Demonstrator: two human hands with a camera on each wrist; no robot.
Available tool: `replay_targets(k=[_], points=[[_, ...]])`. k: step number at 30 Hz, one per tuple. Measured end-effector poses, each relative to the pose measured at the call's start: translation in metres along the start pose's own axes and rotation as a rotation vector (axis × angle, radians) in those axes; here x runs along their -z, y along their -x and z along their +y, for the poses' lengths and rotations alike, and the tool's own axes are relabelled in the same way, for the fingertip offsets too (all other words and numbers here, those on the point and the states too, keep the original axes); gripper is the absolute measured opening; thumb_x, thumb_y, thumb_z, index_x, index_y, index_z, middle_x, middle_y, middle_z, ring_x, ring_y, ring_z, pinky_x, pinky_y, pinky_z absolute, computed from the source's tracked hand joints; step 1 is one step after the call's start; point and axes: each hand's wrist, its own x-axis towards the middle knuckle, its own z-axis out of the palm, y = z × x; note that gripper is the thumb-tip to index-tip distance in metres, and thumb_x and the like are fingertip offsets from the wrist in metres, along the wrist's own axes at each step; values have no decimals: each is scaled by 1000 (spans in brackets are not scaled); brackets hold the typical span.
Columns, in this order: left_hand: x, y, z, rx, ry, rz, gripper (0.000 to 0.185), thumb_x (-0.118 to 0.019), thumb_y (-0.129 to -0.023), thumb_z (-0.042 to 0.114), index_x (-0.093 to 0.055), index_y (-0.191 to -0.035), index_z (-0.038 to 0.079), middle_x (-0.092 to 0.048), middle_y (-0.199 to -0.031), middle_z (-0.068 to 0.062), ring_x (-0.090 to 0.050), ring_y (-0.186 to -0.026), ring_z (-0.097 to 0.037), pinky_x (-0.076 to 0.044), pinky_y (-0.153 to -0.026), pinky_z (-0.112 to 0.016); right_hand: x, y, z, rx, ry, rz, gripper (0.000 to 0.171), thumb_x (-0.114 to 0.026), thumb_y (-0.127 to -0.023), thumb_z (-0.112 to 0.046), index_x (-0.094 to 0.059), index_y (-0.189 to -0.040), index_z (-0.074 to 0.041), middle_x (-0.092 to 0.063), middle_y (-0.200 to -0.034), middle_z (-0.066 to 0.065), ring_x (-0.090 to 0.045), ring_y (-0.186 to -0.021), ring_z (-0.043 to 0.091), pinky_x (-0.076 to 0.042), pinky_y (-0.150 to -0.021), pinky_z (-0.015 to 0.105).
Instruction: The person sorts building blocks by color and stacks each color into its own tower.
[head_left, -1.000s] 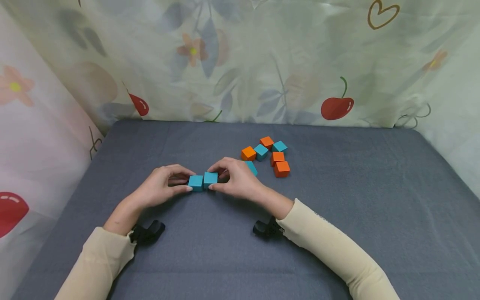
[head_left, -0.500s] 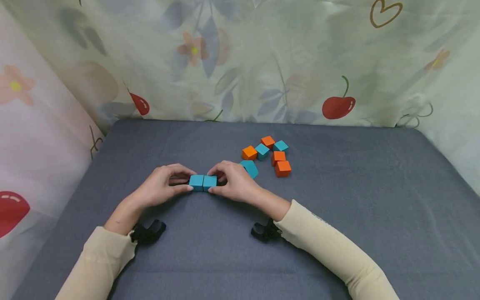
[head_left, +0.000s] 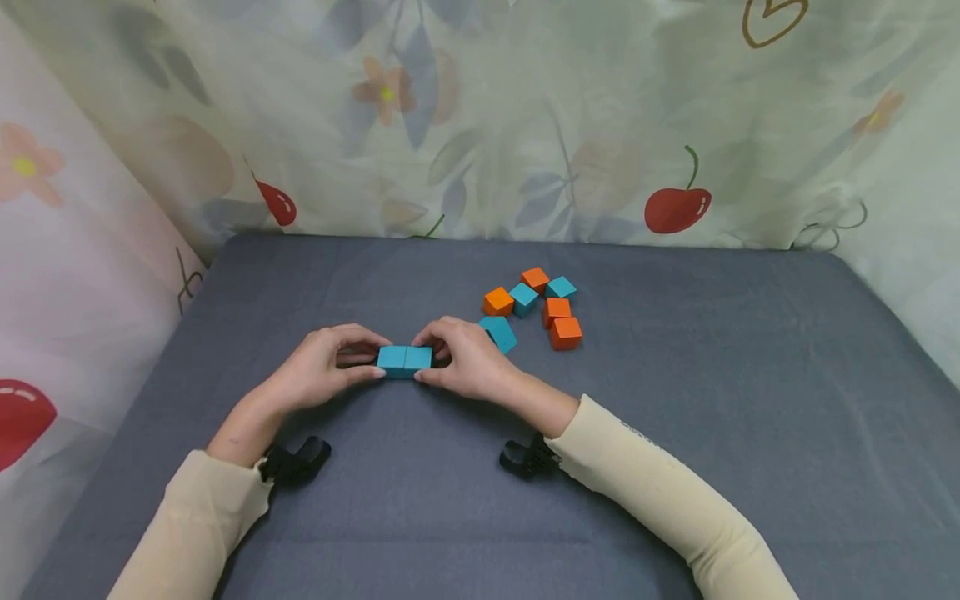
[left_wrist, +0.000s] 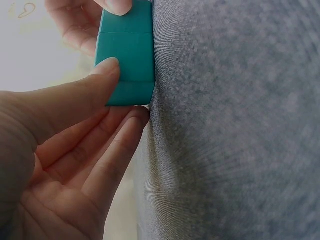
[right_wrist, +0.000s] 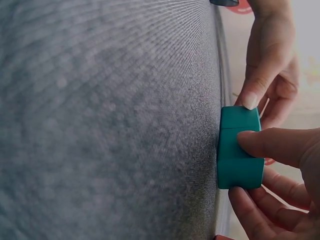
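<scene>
Two teal cubes sit side by side on the grey cloth, touching. My left hand (head_left: 352, 365) pinches the left teal cube (head_left: 392, 361) between thumb and fingers; the left wrist view shows that left cube (left_wrist: 131, 75) close up. My right hand (head_left: 442, 360) pinches the right teal cube (head_left: 418, 360) the same way, and in the right wrist view the right cube (right_wrist: 240, 167) lies under my thumb. Both cubes rest on the table (head_left: 675, 417).
A third teal cube (head_left: 498, 333) lies just behind my right hand. Further back is a cluster of orange cubes (head_left: 564, 332) and teal cubes (head_left: 523, 297). Flowered curtains (head_left: 480, 117) close off the back and both sides.
The two teal cubes were slightly staggered with a step between them; now they are flush in one line. Both hands stayed on them and barely moved.
</scene>
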Motion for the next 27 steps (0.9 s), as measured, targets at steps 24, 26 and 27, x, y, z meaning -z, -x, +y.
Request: replay_targets(k=[24,26,27], points=[[-1,-1,-3,-3,-26,4,34,-70,-87,5,-63,-119,-1,-60,-119,-18,-62,-111,-32,-54,-94,-41,24,12,18,78,-101,142,39,-75,-84,-19,-64,-118,-3,-63,-113,13,-63,-103,27,-54,-92,34],[-1,-1,-3,-5,-30,4,34,-70,-87,5,-63,-119,-1,-60,-120,-18,-62,-111,-32,-53,-95,-41,30,14,22,65,-111,190,37,-75,-84,-18,-65,-117,-3,-64,-112,14,-62,-103,28,-53,-93,35],[-1,-1,-3,-5,-33,4,34,-70,-87,5,-62,-119,-1,-60,-120,-18,-62,-111,-32,-53,-95,-41,33,15,24,56,-118,203,36,-75,-85,-18,-66,-116,-3,-63,-112,14,-62,-104,28,-53,-93,36]])
